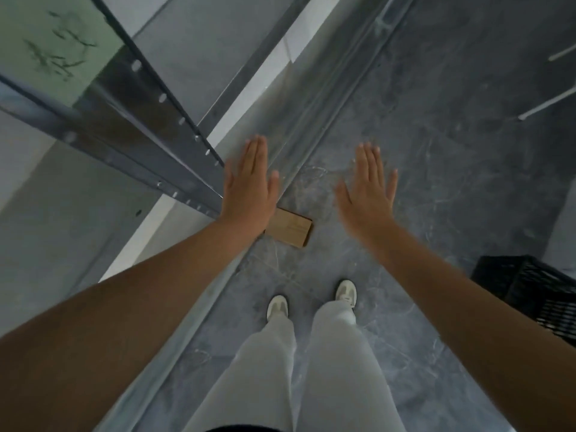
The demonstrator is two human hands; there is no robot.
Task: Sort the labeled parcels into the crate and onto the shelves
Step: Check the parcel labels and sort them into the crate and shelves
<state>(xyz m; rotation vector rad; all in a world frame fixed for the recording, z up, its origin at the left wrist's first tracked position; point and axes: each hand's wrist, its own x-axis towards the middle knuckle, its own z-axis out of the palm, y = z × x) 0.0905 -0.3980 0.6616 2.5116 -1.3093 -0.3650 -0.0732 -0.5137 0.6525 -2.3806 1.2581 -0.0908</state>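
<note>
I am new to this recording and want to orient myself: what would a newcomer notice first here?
Two empty hands stretch forward with straight fingers: the left hand beside the grey metal shelf frame, the right hand over the dark floor. A flat brown parcel lies on the floor, partly behind the left wrist. A black crate stands at the right edge.

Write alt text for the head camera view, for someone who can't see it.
Looking down, a standing person stretches both arms forward, left hand and right hand open and flat, holding nothing. A flat cardboard parcel lies on the grey floor beside a metal shelf frame, partly hidden by the left wrist. A black crate sits at right.
</note>
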